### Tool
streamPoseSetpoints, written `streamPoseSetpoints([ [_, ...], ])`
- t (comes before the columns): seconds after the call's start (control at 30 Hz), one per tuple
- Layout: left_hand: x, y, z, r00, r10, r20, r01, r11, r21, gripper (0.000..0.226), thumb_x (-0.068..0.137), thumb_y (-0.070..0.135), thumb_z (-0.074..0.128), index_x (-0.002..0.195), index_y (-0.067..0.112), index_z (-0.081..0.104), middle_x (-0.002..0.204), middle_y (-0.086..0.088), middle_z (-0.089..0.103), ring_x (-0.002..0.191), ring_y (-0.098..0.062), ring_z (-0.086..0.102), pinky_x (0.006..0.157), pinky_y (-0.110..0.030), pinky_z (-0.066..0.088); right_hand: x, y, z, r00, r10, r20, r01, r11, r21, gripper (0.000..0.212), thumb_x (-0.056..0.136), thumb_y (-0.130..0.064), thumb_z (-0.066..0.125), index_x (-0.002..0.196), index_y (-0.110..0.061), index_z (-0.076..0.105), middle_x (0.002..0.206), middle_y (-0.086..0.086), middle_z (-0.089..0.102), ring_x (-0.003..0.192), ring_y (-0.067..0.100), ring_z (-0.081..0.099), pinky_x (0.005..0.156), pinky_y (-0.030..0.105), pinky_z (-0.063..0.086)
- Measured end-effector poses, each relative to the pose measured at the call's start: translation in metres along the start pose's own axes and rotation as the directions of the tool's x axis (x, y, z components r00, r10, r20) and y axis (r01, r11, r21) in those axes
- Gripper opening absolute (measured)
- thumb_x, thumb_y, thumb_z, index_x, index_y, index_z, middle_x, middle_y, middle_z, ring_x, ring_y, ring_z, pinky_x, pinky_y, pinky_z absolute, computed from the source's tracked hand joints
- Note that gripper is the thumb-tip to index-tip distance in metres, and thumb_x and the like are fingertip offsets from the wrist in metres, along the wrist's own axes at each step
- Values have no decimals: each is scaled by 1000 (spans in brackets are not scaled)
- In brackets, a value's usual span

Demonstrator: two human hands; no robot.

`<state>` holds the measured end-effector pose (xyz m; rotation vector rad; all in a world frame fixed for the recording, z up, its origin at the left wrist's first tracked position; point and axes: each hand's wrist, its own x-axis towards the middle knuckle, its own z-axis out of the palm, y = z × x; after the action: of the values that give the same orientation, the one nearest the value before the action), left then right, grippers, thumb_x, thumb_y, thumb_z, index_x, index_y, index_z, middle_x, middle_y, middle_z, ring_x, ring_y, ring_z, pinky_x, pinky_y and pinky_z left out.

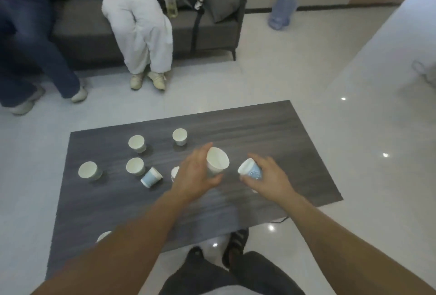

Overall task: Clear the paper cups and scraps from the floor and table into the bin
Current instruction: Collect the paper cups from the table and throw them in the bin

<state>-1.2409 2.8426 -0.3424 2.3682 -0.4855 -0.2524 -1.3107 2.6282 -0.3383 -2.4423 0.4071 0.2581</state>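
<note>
Grey wood-grain table (259, 129), centre of frame, carries the paper cups. Left hand (195, 174), centre: fingers curled round a white cup (217, 160), mouth up and tilted right. Right hand (266, 176), just right of it: fingers wrapped round a blue-print cup (250, 171), mouth tilted left. Cups are held near each other, prob. to nest one in the other so a stack goes out in one trip. Upright cups (136, 143) stand centre-left; a tipped cup (151, 177) lies on its side btwn them and the left hand. Bin: not in view. Scraps: none visible. Sofa (212, 33) w/ seated people, upper left.
</note>
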Motion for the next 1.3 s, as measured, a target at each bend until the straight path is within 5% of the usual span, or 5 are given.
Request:
streamPoseSetpoints([
  [0.17,1,69,23,969,220,115,-220,975,-12,87,72,36,75,145,24,30,136,1,49,123,-19,46,100,-29,37,-70,40,-27,975,181,-125,-154,968,198,89,69,-54,75,144,-27,34,130,-7,48,116,14,52,93,28,43],
  [0.43,-32,205,115,805,482,346,-481,871,-94,86,73,45,70,145,34,24,133,4,42,117,-16,48,93,-37,46,-198,157,-69,836,458,-304,-306,847,434,56,50,-45,70,95,-46,37,104,-18,43,78,-4,55,53,9,41],
  [0.67,-113,345,239,633,609,478,-641,759,-118,85,73,36,73,143,31,27,134,4,42,120,-16,47,90,-27,40,-346,284,-113,671,590,-449,-364,789,495,79,63,-44,80,133,-39,44,106,-15,47,87,-3,54,66,6,39],
  [1.1,-251,551,439,276,726,630,-789,546,-283,84,70,33,78,140,28,32,136,2,45,115,-20,51,92,-31,45,-566,461,-158,238,835,-495,-480,544,688,77,74,-38,74,140,-28,36,126,-11,42,108,13,52,84,23,42],
  [1.3,-263,626,546,156,701,696,-794,509,-334,90,74,34,74,146,31,21,137,3,37,113,-20,51,90,-32,48,-604,542,-183,180,832,-524,-557,526,643,66,79,-38,69,139,-33,41,136,-10,39,117,14,48,91,26,40],
])
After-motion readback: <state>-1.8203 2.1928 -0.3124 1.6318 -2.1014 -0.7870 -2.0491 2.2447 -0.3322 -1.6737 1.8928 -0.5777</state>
